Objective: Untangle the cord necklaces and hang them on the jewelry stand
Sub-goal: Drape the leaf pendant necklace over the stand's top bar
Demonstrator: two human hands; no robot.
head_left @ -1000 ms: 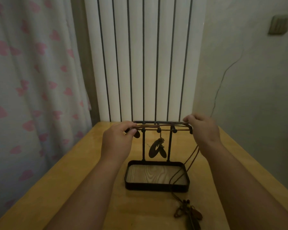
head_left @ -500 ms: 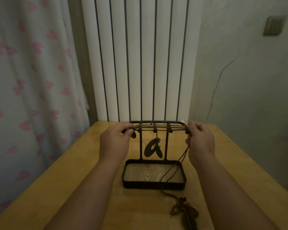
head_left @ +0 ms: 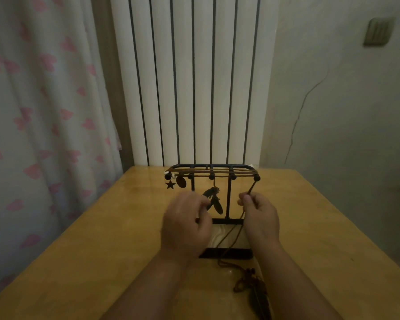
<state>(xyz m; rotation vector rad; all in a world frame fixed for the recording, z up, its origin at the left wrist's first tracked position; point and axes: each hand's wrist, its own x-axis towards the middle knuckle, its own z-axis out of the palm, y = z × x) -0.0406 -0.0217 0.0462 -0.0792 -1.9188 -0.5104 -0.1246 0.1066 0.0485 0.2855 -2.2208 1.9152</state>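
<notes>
Right hand [head_left: 260,215]: we see its thumb and forefinger pinched on a brown cord [head_left: 252,187], with the back of the hand toward us.
Cord: it runs taut from the pinch up to a ball knob [head_left: 256,178] just above the right hand, and below the hand it trails down across the stand's tray.
Left hand [head_left: 186,225]: the fingers are curled inward and blurred; we cannot tell whether they grip anything.
Jewelry stand [head_left: 228,199]: black metal, upright, between and just beyond the 2 hands; its tray [head_left: 226,253] lies by the wrists.
Hung necklaces [head_left: 211,174]: several brown cords stretched along the top hooks, above both hands.
Feather pendant [head_left: 215,202]: hangs inside the stand, just right of the left hand's fingertips.
Star charm [head_left: 170,184] and oval charm [head_left: 181,181]: 2 dark shapes dangling above the left hand.
Loose pendant [head_left: 255,294]: a knotted cord and dark feather lying on the table beside the right forearm.
Table [head_left: 102,250]: yellow wood under both arms.
Background: a white ribbed radiator [head_left: 194,77] beyond the hands; a curtain [head_left: 44,112] with pink hearts left of the left hand.
</notes>
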